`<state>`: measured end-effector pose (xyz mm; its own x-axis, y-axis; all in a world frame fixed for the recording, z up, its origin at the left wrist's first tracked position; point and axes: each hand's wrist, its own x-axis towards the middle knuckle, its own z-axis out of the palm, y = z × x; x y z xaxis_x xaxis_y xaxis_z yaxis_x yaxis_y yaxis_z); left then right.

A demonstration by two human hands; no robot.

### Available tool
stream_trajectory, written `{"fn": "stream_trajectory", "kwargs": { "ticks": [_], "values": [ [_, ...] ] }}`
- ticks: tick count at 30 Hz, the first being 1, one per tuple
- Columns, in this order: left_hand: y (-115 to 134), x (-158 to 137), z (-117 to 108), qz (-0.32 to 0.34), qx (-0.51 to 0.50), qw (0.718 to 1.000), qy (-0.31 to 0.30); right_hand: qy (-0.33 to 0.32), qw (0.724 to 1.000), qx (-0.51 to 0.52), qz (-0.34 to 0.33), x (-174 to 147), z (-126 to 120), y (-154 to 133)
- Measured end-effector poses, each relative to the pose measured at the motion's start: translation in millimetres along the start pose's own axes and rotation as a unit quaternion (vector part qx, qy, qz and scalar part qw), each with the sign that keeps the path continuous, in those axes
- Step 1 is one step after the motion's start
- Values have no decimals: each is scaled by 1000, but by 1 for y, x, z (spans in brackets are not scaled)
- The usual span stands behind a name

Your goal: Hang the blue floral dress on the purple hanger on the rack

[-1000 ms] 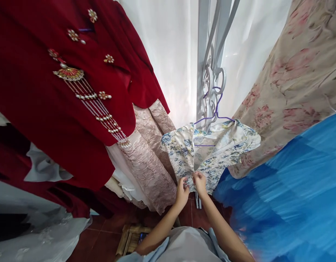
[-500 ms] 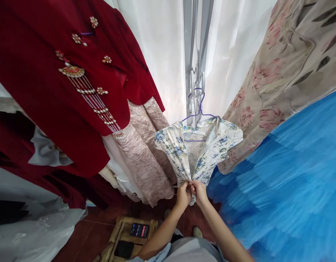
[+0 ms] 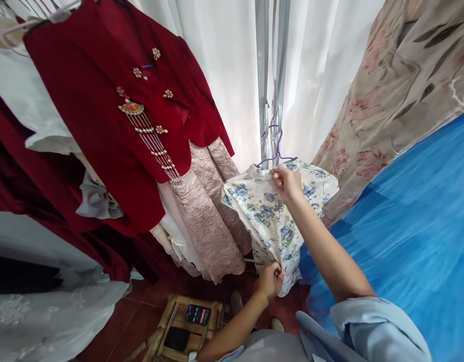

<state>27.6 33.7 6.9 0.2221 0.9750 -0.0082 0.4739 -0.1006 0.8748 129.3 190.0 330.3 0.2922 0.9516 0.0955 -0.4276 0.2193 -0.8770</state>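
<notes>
A white blouse with blue flowers [image 3: 264, 208] hangs on a purple hanger [image 3: 278, 151] in front of me. Its two edges meet down the middle, and the cloth lies fairly flat across the chest. My right hand [image 3: 289, 183] is up at the neckline, its fingers pinched on the blouse near the collar. Lower down, my left hand [image 3: 270, 280] grips the blouse at the closing edge with curled fingers. Whatever small fastening may sit under either hand's fingertips is hidden.
A red jacket [image 3: 141, 136] with beaded brooches hangs at left, over a pink brocade skirt [image 3: 213, 216]. Blue tulle [image 3: 405, 241] and a floral beige garment [image 3: 368, 125] crowd the right. Below stands a wooden stool [image 3: 160, 327] bearing a phone [image 3: 198, 314].
My right hand has moved up from beside the left hand to the collar. The blouse's open neckline is now drawn together. The view has shifted, showing more at left.
</notes>
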Motion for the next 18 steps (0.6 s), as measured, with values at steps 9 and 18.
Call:
{"fn": "stream_trajectory", "kwargs": {
  "ticks": [9, 18],
  "values": [
    [4, 21, -59, 54, -82, 995, 13, -52, 967, -184, -170, -19, -23, -38],
    [206, 134, -216, 478, 97, 849, 202, 10, 924, -347, -157, -3, -34, 29]
  ]
}}
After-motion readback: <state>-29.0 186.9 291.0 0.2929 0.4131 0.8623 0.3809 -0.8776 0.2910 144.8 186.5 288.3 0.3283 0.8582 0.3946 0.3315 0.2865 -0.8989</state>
